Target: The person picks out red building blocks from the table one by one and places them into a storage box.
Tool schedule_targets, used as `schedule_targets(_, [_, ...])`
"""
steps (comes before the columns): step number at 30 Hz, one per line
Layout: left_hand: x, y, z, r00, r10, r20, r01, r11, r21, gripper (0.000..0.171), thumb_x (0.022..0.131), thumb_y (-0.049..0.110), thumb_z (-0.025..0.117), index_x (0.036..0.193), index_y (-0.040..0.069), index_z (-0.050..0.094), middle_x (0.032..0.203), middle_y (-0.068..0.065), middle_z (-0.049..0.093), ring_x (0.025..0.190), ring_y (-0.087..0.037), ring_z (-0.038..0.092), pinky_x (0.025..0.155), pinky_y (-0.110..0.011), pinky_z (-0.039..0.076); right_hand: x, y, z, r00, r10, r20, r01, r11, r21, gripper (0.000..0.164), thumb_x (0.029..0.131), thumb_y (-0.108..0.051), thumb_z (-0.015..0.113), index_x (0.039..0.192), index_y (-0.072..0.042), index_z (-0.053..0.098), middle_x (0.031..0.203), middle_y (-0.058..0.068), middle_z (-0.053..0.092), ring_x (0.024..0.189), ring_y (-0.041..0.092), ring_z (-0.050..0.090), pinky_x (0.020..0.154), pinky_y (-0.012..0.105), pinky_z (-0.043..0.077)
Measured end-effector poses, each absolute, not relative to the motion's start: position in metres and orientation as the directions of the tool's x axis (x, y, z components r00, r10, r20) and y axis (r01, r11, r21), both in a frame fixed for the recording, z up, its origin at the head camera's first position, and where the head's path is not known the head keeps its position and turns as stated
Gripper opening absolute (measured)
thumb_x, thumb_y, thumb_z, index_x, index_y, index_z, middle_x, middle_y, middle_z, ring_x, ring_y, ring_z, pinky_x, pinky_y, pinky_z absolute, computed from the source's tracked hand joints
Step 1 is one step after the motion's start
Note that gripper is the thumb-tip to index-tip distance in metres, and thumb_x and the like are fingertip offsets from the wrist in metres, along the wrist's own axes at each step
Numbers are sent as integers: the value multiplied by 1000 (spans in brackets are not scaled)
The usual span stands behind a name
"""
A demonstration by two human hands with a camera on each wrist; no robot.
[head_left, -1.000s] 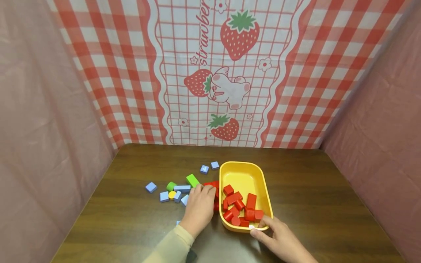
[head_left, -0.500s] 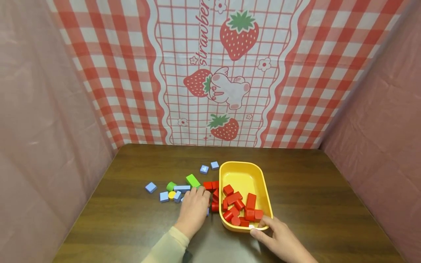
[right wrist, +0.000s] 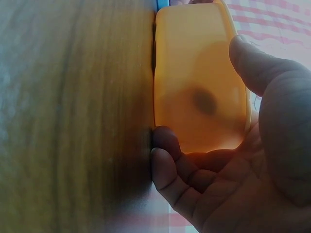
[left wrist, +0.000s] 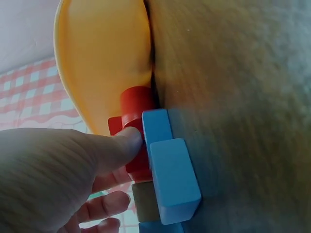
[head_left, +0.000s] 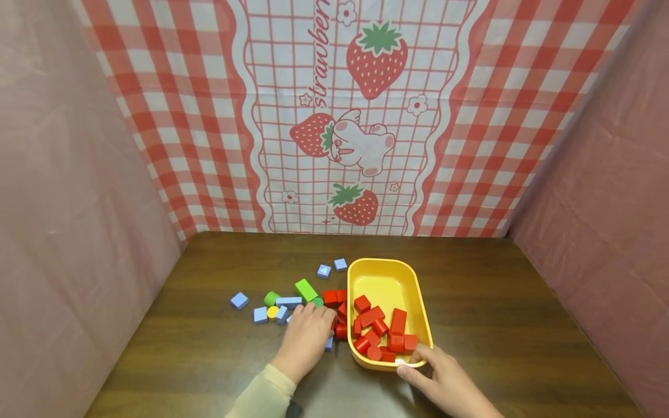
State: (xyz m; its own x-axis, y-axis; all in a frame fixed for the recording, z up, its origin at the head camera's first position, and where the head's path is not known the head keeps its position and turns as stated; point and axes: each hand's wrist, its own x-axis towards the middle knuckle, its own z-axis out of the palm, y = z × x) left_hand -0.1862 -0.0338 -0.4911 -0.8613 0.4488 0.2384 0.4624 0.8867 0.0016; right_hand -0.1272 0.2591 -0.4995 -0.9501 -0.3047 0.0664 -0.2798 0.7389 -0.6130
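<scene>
A yellow plastic bin (head_left: 384, 285) stands right of the table's middle with several red blocks (head_left: 398, 320) inside. My right hand (head_left: 444, 377) grips its near right corner; in the right wrist view the thumb lies at the rim and other fingers curl against the corner. My left hand (head_left: 307, 337) is low over the blocks left of the bin. In the left wrist view its thumb and index finger pinch a red block (left wrist: 140, 162), partly hidden behind the thumb. A red cylinder (left wrist: 137, 103) and blue blocks (left wrist: 176, 179) lie close beside it.
More red blocks (head_left: 330, 298) lie against the bin's left wall. Farther left are a green block (head_left: 306, 289), a green cylinder (head_left: 271, 299), a yellow round piece (head_left: 273, 313) and several blue blocks (head_left: 239, 300). A checked strawberry cloth (head_left: 360, 139) hangs behind the table.
My left hand has drawn back left from the bin's side, uncovering red blocks there and a blue block near its thumb. My right hand and the bin have stayed in place.
</scene>
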Motion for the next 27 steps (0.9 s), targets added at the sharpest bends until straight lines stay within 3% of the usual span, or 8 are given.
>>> schedule_targets(7, [-181, -37, -472, -836, 428, 343, 465, 885, 30, 35, 86, 36, 77, 114, 17, 68, 104, 0, 67, 89, -20, 52, 71, -34, 42, -127, 258, -500, -945, -315, 85, -297, 724, -623, 26, 89, -54, 65, 96, -29, 66, 91, -14, 60, 83, 8, 53, 72, 32, 48])
schedule_targets(14, [-165, -14, -444, -709, 506, 491, 623, 776, 101, 38, 86, 35, 76, 118, 16, 66, 108, 4, 67, 93, -15, 50, 77, -34, 46, -128, 258, -501, -945, -310, 108, -308, 725, -616, 26, 89, -54, 66, 98, -30, 67, 97, -14, 63, 86, 7, 54, 76, 36, 50])
schedule_targets(19, [-161, 12, -448, -657, 598, 459, 701, 708, 80, 35, 86, 38, 76, 112, 17, 63, 98, 8, 66, 86, -11, 48, 74, -28, 45, -128, 259, -501, -948, -308, 75, -285, 724, -628, 26, 88, -55, 66, 93, -30, 64, 89, -13, 59, 80, 10, 52, 69, 31, 46])
schedule_targets(23, [-163, 26, -459, -642, 648, 410, 716, 697, 20, 30, 85, 40, 76, 101, 20, 62, 89, 9, 64, 80, -12, 46, 71, -27, 42, -128, 259, -501, -948, -310, 70, -282, 721, -633, 24, 88, -54, 66, 90, -30, 62, 84, -13, 56, 78, 11, 51, 66, 29, 44])
schedule_targets(27, [-163, 30, -467, -645, 657, 390, 707, 707, -23, 24, 87, 42, 73, 95, 22, 64, 90, 8, 66, 82, -12, 49, 73, -27, 43, -128, 258, -501, -941, -324, 98, -311, 713, -628, 22, 89, -51, 67, 93, -30, 64, 86, -14, 58, 78, 9, 52, 66, 30, 46])
